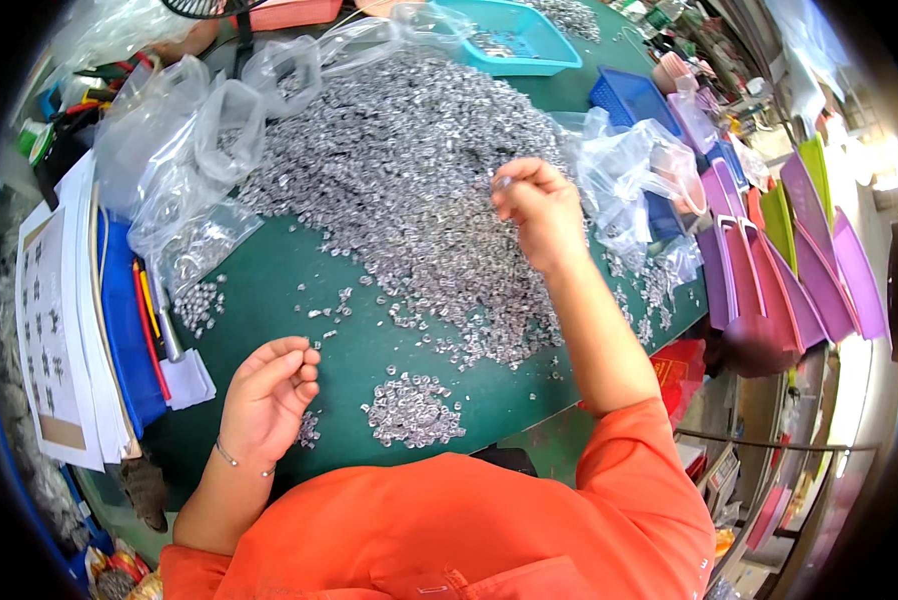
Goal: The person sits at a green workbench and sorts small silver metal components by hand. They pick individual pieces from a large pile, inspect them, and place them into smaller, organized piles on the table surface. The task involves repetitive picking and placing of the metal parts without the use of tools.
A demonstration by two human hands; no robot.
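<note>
A large heap of small clear-grey plastic pieces (409, 150) spreads over the green table. Above its right part, my right hand (547, 215) is closed in a pinch, with a small clear plastic piece (504, 183) at the fingertips. My left hand (269, 395) is held low at the left, thumb and fingers pressed together; whatever they hold is too small to make out. Between my body and the heap lies a small separate pile of the same pieces (414, 410). A few more pieces (310, 430) lie beside my left hand, partly hidden by it.
Clear plastic bags (184, 150) lie left of the heap, another bag (629, 175) right of it. At the back stand a turquoise tray (514, 65) and a blue basket (634, 100). Papers (64, 310) and pens (152, 315) line the left edge; purple and pink bins (759, 265) stand right.
</note>
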